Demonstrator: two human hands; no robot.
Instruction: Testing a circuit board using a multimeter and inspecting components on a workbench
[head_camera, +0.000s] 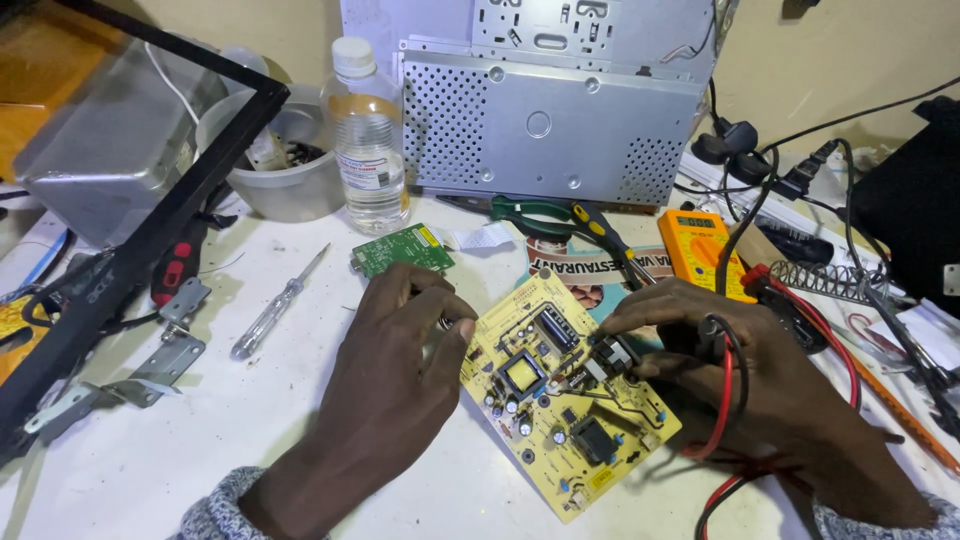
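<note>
The yellow circuit board (560, 395) lies flat on the white table (150, 450), turned at an angle, close to the near edge and about in the middle of it. Your right hand (740, 370) rests over the right side of the board; its fingers (640, 315) are closed around a black probe (610, 358), and the tip of the probe touches the parts near the centre of the board. Red and black wires (725, 400) run under this hand and go down to the near edge of the table. Your left hand (400, 360) is just beside the left edge of the board, with the fingers curled together at the tips on something small; I cannot tell what it is.

Behind the left hand lies a small green circuit board (402, 248). Further left on the table there is a clear-handled screwdriver (275, 308), and metal brackets (150, 365) lie near the left edge beside a black frame (140, 235). A plastic water bottle (366, 140) stands toward the far edge, next to a grey bowl (290, 185). A grey metal case (550, 120) stands upright at the far edge, and green-handled pliers (540, 213) lie in front of it. An orange meter (700, 245) lies behind your right hand, toward the right edge.
</note>
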